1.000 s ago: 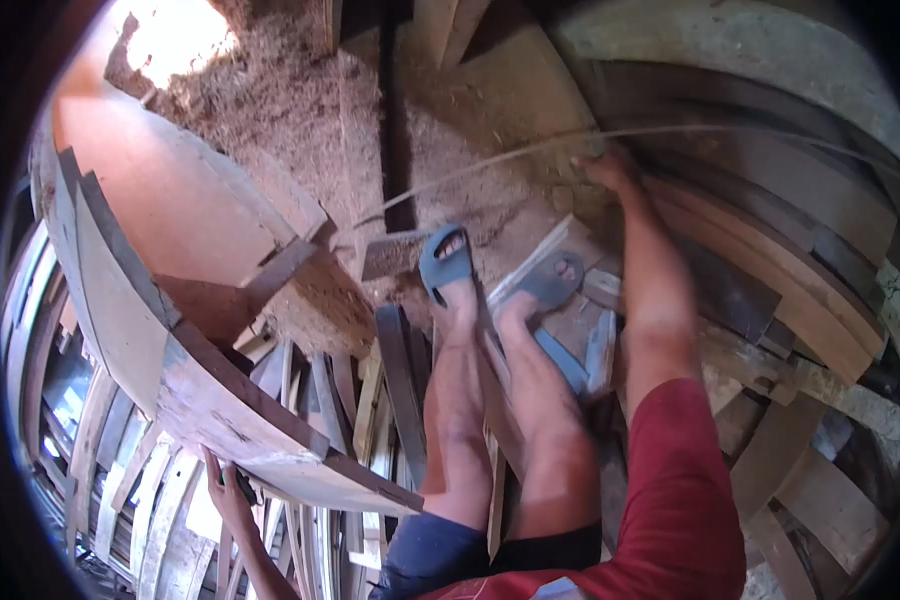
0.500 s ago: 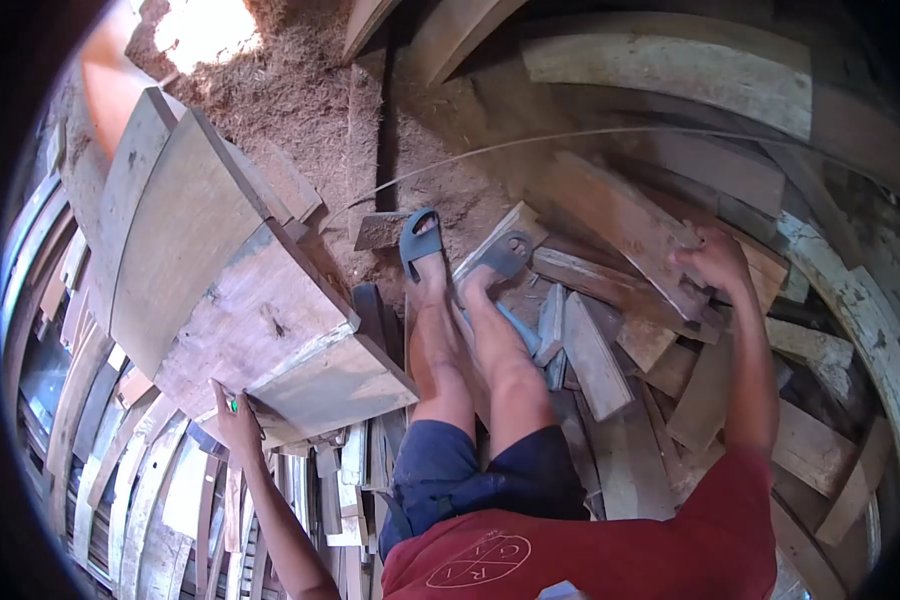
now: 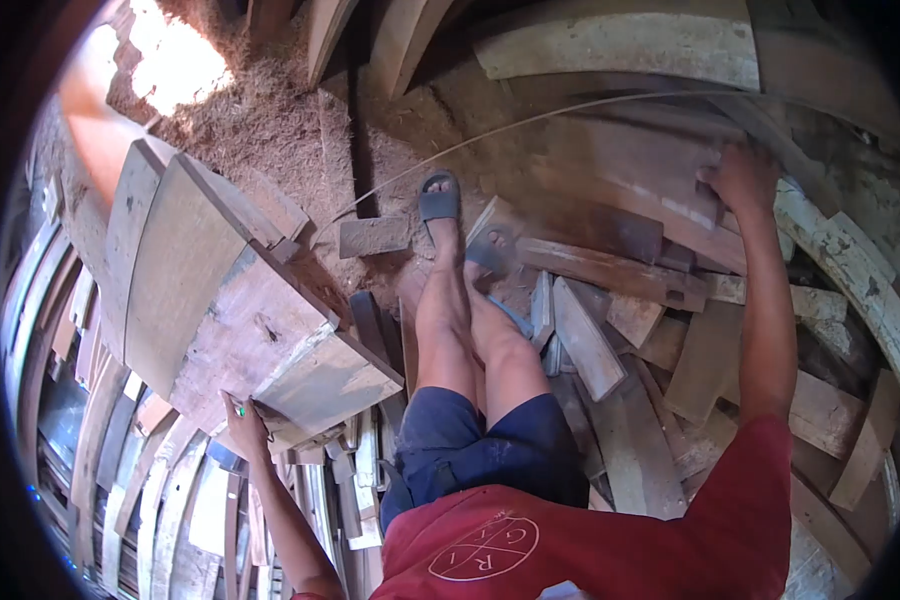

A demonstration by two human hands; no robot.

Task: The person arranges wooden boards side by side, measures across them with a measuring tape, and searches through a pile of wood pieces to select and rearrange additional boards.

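My left hand (image 3: 247, 425) is closed on the lower edge of a wide wooden panel (image 3: 260, 325), with a ring on one finger. The panel is made of several joined boards, part pale brown and part pinkish, and leans at the left. On the other side, my right hand (image 3: 745, 182) grips the right end of a wooden plank (image 3: 625, 165), with the fingers curled over it. This plank is raised above the pile and smeared by motion. A short dark wood block (image 3: 610, 225) lies below it, also blurred.
Wood offcuts (image 3: 705, 365) heap around my sandaled feet (image 3: 440, 195) and to the right. Stacked curved boards (image 3: 150, 480) fill the lower left. Sawdust (image 3: 260, 130) covers the ground ahead. A long thin strip (image 3: 530, 118) arches across, and a curved white-worn beam (image 3: 620, 50) lies at the back.
My right hand has moved up and forward with the plank, turning it flatter across the pile. My left hand stays on the panel. The left foot has shifted, and the view has tilted slightly.
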